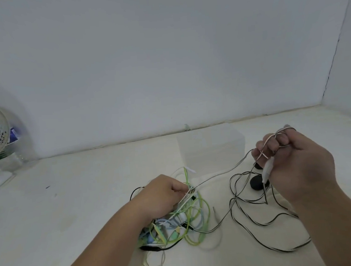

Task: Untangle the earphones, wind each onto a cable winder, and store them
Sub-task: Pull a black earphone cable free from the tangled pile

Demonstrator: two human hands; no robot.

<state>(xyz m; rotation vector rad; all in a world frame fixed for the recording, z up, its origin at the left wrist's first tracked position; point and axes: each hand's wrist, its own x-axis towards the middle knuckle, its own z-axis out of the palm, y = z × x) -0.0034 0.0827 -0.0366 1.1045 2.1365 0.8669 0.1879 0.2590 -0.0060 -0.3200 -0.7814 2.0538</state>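
A: Where are the earphones (183, 222)?
B: Tangled on the table (71, 204), partly under the left hand (164, 194), whose grip pinches a pale cable (222, 174)
A: And the right hand (294, 161)?
B: Raised; its grip holds that cable looped round curled fingers (284, 139), above a loose black cable (261, 224)

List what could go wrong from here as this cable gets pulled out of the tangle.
1. The strand stretched between the left hand and the right hand runs into the green tangle; pulling harder may tighten a knot there.
2. The loose black-and-white loops on the table below the right hand cross each other and could snarl, perhaps catching the black earbud.
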